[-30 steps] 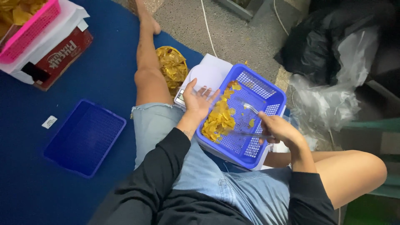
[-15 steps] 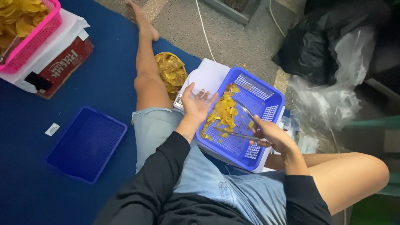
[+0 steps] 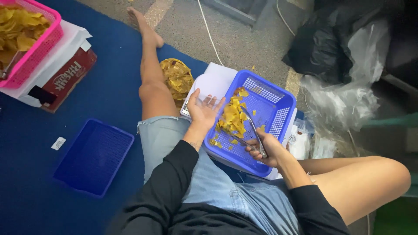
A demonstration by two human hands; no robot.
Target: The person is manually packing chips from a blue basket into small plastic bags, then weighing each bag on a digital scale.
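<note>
While a red carton (image 3: pixel 69 74) with a white label sits at the blue mat's (image 3: pixel 26 143) far left corner, the left hand (image 3: pixel 202 111) rests open on the blue basket's (image 3: pixel 270 104) left rim, and the right hand (image 3: pixel 265 150) clamps metal tongs (image 3: pixel 252 130) reaching into yellow chips (image 3: pixel 230 119).

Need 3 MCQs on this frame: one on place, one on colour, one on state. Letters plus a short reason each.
1. Where does the empty blue tray lie?
A. on the person's lap
B. on the blue mat, to the person's left
C. on top of the pink basket

2. What colour is the basket at top left?
A. pink
B. green
C. white

3. What does the right hand hold?
A. nothing
B. a cup
C. metal tongs

Answers: 1 B, the tray sits flat on the mat beside the left leg. 2 A, its mesh wall is pink. 3 C, the fingers grip tongs over the yellow chips in the blue basket.
</note>
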